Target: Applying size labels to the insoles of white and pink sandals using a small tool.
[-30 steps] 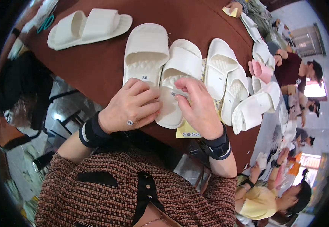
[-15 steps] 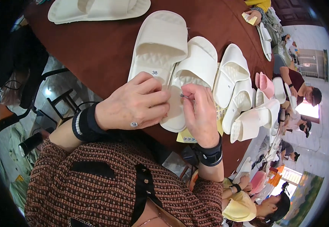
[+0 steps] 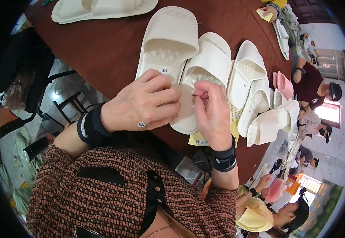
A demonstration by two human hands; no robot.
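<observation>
A co-worker in yellow (image 3: 255,214) and a wall picture (image 3: 324,204) show right, a dark stool (image 3: 67,98) left.

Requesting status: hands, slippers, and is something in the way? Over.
Left hand: curled over one white slide slipper. Right hand: at neighbouring slipper, by small dark mark, grip unclear. Right hand partly hides yellow label sheet.

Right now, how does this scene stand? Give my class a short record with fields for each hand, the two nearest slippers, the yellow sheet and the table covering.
Left hand: fingers curled over the lower end of the left slipper; grip hidden
Right hand: thumb and forefinger close together over the insole of the right slipper; anything between them too small to tell
Nearest slippers: both white, side by side, toes pointing away
Yellow sheet: partly beneath the right slipper
Table covering: brown
</observation>
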